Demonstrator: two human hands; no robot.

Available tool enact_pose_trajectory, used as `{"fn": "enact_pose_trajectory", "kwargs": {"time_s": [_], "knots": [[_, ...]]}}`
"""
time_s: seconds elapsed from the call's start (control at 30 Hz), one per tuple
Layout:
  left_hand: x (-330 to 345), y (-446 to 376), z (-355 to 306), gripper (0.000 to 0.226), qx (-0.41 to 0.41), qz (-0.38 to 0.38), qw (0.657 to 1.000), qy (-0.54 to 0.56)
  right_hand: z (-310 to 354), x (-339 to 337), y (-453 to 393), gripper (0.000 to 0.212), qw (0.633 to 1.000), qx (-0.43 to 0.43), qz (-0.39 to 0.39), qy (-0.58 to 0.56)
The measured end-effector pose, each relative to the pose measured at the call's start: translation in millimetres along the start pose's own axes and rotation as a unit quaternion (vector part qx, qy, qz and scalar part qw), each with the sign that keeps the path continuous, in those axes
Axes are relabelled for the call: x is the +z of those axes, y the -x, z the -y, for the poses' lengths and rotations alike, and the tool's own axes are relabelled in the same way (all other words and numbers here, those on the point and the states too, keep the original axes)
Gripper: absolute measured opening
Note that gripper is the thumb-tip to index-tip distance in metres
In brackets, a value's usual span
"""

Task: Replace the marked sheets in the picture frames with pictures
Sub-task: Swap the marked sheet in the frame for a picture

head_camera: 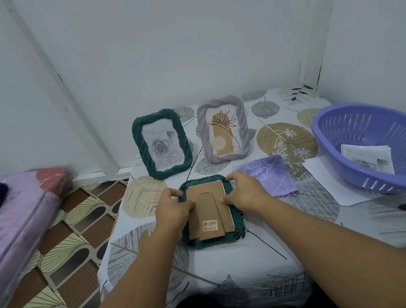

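The fingers (pixel 176 193) of the left hand (pixel 172 210) curl over the left edge of the cardboard backing (pixel 207 200), and the right hand (pixel 245 192) pinches the backing's right edge in the same way; whether they are prising it up or pressing it down, I cannot tell. The backing is thin brown card with a fold-out stand and a barcode sticker: light, stiff, easy to crease, so it is best lifted by its edges. It sits in a dark green frame (pixel 215 240) lying face down in the middle of the table (pixel 238 266). The frame's rim is ribbed like twisted rope, likely hard and fairly light, with something fragile in front. Behind stand a green frame (pixel 141 147) and a lilac frame (pixel 204 132). To the right lie a purple cloth (pixel 267 173), white paper (pixel 328 183) and a slotted purple basket (pixel 348 117).
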State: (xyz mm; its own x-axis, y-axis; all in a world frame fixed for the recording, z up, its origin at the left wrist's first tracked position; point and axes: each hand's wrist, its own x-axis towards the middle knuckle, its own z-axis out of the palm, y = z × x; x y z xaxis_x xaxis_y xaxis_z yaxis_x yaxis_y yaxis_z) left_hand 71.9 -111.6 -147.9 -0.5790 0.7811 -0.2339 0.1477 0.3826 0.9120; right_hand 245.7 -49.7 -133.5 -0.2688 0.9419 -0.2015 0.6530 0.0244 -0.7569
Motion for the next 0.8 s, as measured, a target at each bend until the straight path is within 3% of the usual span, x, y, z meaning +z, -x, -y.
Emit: {"fn": "enact_pose_trajectory", "kwargs": {"time_s": [0.8], "knots": [[0, -7, 3, 0.019, -0.001, 0.015, 1.0, -0.003, -3, 12, -6, 0.053, 0.998, 0.036, -0.011, -0.048]]}}
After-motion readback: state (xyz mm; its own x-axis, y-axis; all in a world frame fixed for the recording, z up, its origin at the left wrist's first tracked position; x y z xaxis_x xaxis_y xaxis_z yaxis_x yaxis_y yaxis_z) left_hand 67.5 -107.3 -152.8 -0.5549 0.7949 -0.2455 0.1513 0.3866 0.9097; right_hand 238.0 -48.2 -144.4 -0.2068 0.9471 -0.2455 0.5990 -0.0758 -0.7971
